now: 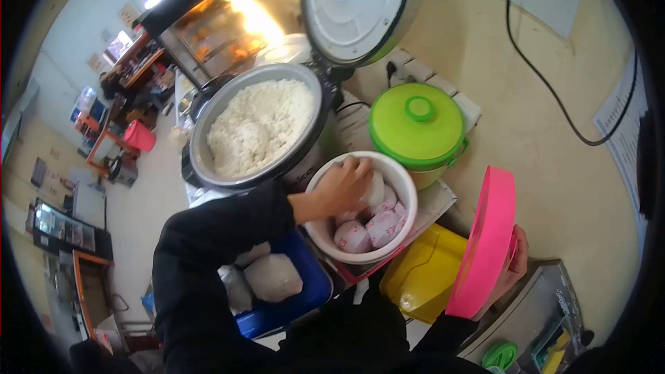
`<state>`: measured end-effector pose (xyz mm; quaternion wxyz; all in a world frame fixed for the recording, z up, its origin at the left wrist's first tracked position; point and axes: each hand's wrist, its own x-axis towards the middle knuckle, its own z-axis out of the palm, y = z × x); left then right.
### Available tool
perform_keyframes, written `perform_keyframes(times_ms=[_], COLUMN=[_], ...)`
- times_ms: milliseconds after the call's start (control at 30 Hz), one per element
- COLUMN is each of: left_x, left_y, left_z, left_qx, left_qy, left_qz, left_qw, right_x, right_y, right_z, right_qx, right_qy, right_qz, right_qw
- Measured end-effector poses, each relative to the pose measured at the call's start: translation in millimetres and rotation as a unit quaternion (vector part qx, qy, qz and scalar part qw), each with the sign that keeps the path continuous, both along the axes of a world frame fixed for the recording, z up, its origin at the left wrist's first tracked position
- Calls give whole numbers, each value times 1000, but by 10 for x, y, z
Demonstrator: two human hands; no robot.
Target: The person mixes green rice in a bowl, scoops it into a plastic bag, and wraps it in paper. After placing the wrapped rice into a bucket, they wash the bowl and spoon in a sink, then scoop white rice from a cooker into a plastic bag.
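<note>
My left hand (343, 188) reaches into a round white tub (411, 218), its fingers curled down around a white wrapped bundle (375, 190). Beside and below it in the tub lie several paper-wrapped bundles with pink print (382, 227). On the right, my right hand (509, 270) grips a pink round lid (485, 242), held on edge above a yellow container (424, 270). Behind the tub stands an open cooker (201, 159) full of white rice (260, 125). A blue tray (315, 284) at the lower left holds wrapped bundles (273, 277).
A container with a green lid (415, 125) stands behind the tub. The cooker's raised lid (357, 7) is behind it. A lit glass display case (215, 34) stands at the back left. A black cable (547, 83) hangs on the right wall.
</note>
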<state>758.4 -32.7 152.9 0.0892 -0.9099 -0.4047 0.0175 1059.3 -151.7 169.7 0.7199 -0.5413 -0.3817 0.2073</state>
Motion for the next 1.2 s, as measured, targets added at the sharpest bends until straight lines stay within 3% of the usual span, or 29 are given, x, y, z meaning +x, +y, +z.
perform_keyframes(times_ms=[100, 233, 300, 367, 467, 567, 667, 800, 867, 933, 1000, 1067, 1100, 1133, 1200], left_x=[-128, -452, -566, -557, -571, -520, -339, 131, 286, 218, 142, -143, -450, -738, -1116], left_y=[30, -417, -1009, -1487, -1749, -1564, -1183, -561, -365, -292, -328, -342, -484, -581, -1010], left_z=[156, 1051, 1518, 1539, 1379, 1396, 1162, 335, -354, -749, -15, 881, 1133, 1358, 1591], left_qx=[-144, -318, -409, -357, -262, -340, -189, -190, -208, -200, -393, -542, -438, -352, -343], left_qy=[-46, -84, -44, 101, 69, 16, -122, -134, -166, -170, -172, -127, -171, -116, -23], left_qz=[64, 5, 23, 45, 31, 24, -52, 8, -41, -131, -95, 45, -11, -58, 76], left_qw=[986, 944, 911, 928, 962, 940, 973, 973, 963, 956, 898, 829, 883, 927, 936], right_x=[-118, -320, -401, -456, -488, -530, -452, -170, -147, -214, -179, -59, -103, -165, -267], right_y=[36, 28, 1, -8, -60, -80, -107, -195, -263, -313, -340, -373, -386, -389, -379], right_z=[-14, -28, -37, -75, -91, -25, -141, -303, -315, -185, -212, -372, -341, -257, -193], right_qx=[-9, -37, -42, -35, -33, -33, -3, -14, -14, -6, 2, -17, -19, -20, -19], right_qy=[41, 77, 146, 163, 110, 90, 121, 66, 55, 94, 101, 44, 66, 87, 128], right_qz=[30, 35, 78, 122, 170, 158, 122, 43, 10, -9, 18, 4, 6, 8, 20], right_qw=[999, 996, 985, 978, 979, 983, 985, 997, 998, 996, 995, 999, 998, 996, 991])
